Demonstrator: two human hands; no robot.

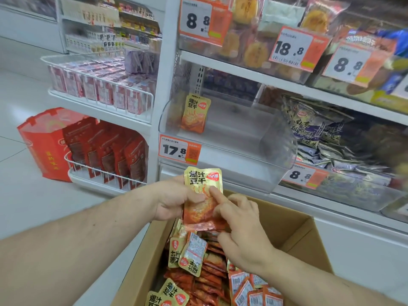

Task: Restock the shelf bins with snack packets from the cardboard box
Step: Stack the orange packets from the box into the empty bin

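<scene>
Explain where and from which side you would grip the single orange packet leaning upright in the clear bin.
Probably pinch the orange packet by its flat gold top edge, reaching down from above through the clear bin's open top; it stands upright against the left wall, top seal exposed.

Left hand (174, 200) and right hand (240, 226) gripping an orange snack packet (202, 195) above the open cardboard box (293, 230); one packet (195, 113) upright in the clear shelf bin (254, 155).
</scene>
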